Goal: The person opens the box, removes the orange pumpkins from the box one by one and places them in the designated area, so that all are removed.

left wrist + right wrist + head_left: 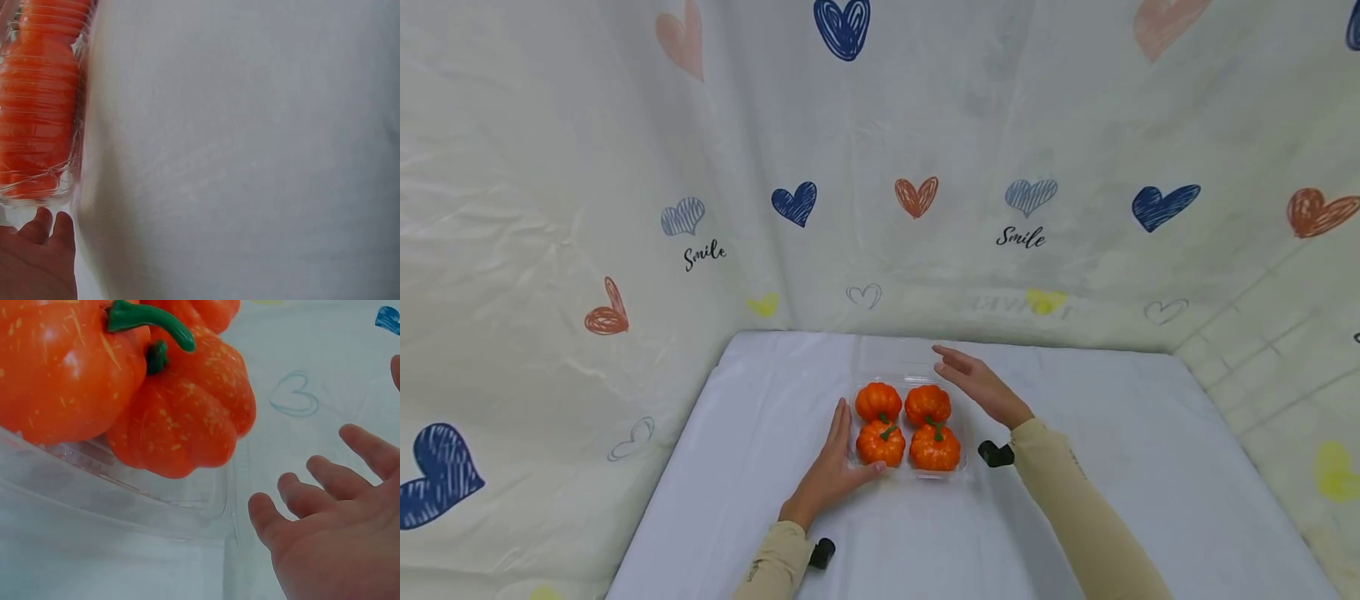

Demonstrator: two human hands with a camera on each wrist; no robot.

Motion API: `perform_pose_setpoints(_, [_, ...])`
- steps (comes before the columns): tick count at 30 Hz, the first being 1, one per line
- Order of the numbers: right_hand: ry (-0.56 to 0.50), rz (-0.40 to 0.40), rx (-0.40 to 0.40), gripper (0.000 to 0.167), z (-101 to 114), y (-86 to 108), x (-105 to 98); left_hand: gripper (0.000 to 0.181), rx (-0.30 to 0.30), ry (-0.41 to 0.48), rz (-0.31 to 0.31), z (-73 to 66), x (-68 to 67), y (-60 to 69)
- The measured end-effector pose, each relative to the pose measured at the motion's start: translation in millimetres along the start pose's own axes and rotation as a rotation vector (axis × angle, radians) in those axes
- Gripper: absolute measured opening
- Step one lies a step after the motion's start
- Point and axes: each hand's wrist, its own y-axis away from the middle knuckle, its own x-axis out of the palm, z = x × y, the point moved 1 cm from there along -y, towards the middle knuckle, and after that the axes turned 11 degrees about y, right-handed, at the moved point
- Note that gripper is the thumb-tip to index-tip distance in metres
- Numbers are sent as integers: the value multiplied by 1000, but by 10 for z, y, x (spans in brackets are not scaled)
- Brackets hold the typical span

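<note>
Four orange pumpkins (934, 452) sit two by two in a clear plastic box (928, 475), and from the head view I place it on the white cloth (1075, 400) between the hands. The left hand (835, 471) lies along the box's left side, fingers straight and thumb spread off toward the near corner; whether the skin touches the plastic I cannot tell. The right hand (977, 385) is held by the far right corner, fingers extended, gripping nothing, just beside what looks like a clear lid (887, 350) folded back behind the box. Switching to the left wrist, I see the box's ribbed wall with orange behind it, and fingertips near its end, none curled around it. That wall looks thin, so I judge it light, springy and easily dented; I would support it low, at the corners, with flat fingers instead of a squeeze. Through the right wrist view, I get glossy, lobed pumpkins with curved green stems (156, 319), standing higher than the near rim; the right fingers are spread apart, holding nothing. I expect the pumpkins to be hard, hollow, slippery and light; a grip across the grooves should serve better than a pull on a stem.
</note>
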Motion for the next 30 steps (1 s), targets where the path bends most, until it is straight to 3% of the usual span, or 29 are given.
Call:
perform_pose_setpoints(6, [79, 41, -6, 67, 16, -12, 131, 124, 3, 4, -1, -20, -11, -1])
perform_pose_setpoints(16, [230, 89, -26, 67, -8, 7, 301, 126, -29, -89, -3, -27, -9, 11])
perform_pose_setpoints(25, [279, 62, 19, 66, -59, 20, 389, 122, 17, -167, 4, -69, -9, -5])
perform_pose_setpoints(30, [299, 42, 32, 66, -74, 20, 426, 123, 6, -173, -11, -103, 27, -9])
